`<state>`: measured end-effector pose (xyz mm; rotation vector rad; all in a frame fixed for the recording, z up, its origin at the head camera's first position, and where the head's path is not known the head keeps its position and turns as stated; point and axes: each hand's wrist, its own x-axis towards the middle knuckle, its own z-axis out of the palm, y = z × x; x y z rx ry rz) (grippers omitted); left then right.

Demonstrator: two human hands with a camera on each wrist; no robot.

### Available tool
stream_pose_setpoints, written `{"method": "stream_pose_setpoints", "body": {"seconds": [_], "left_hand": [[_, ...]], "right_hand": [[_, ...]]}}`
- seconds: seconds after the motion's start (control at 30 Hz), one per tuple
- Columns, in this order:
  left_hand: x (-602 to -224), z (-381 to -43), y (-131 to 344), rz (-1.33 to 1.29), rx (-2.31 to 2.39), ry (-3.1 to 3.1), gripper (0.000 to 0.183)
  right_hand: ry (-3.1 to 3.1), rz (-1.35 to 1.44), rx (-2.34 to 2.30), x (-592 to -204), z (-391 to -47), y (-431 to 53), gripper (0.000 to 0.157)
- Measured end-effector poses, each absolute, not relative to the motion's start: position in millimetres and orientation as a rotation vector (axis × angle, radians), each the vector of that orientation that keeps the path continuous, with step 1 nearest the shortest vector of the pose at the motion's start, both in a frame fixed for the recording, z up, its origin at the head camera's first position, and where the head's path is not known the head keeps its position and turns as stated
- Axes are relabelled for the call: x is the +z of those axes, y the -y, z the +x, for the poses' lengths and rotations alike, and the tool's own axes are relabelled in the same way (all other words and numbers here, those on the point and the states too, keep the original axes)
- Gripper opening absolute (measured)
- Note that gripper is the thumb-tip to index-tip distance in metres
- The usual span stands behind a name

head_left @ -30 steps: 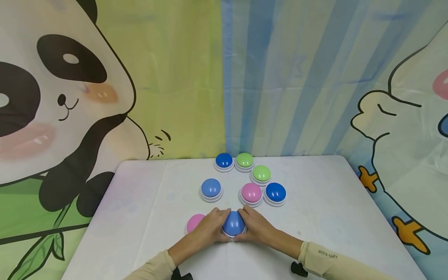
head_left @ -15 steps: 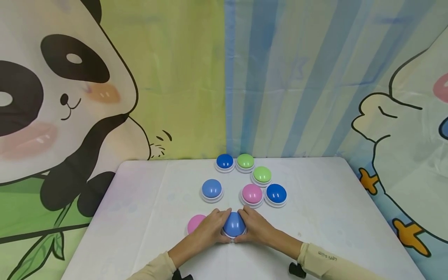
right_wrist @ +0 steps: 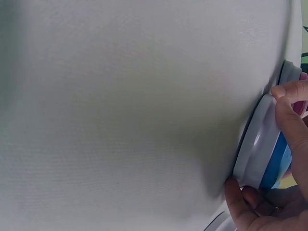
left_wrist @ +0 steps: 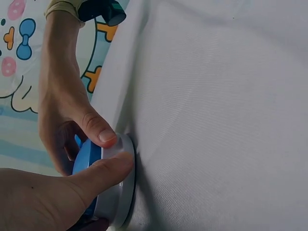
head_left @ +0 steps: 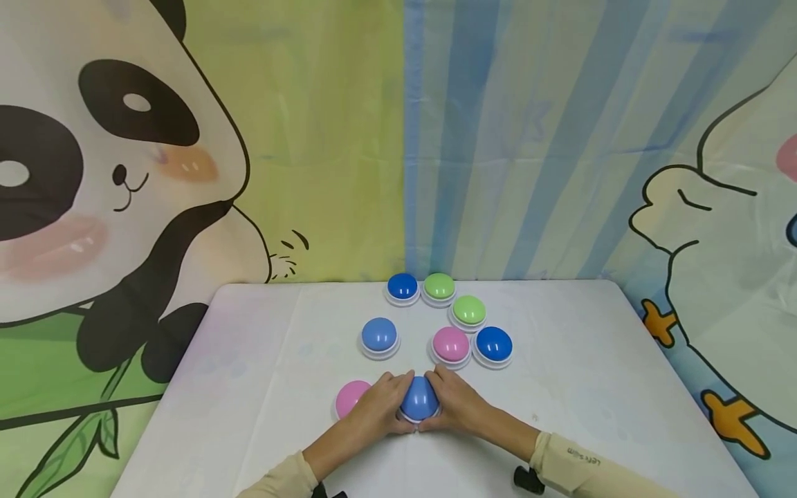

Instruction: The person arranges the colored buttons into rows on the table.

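Note:
A light-blue domed push button with a white base sits near the front middle of the white table. My left hand grips its left side and my right hand its right. Both thumbs meet along the near side of the white base in the left wrist view. Fingers of the right hand wrap under and around the base in the right wrist view, close over the tabletop. Left of the left hand is a pink button, partly hidden behind it.
Farther back on the table stand a light-blue button, a pink one, two dark-blue ones and two green ones. Printed curtains hang behind the table's far edge.
The head view has drifted slightly, so everything appears a little farther right. Hands and buttons keep the same places on the table.

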<state>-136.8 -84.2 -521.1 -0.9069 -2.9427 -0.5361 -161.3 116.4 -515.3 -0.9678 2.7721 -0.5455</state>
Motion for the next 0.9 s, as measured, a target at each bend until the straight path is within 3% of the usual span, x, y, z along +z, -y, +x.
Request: {"method": "stream_pose_setpoints", "body": {"seconds": [0.37,0.67,0.9], "left_hand": [[-524.1,-134.1,83.9,-0.864,-0.594,2.945,0.092],[-525.1,-127.1,87.1,-0.861,-0.673,2.890,0.090],[-504.0,-130.3,97.6,-0.815,-0.662,2.839,0.090]], "right_hand": [[-2.778,-1.019,-0.472,-514.5,-164.2,-116.1,0.084],[-2.805,-1.018,-0.325,-505.2,-155.5,-115.3,0.104],[-2.983,-1.147,-0.188,-493.9,-150.5,-111.5,0.096]]}}
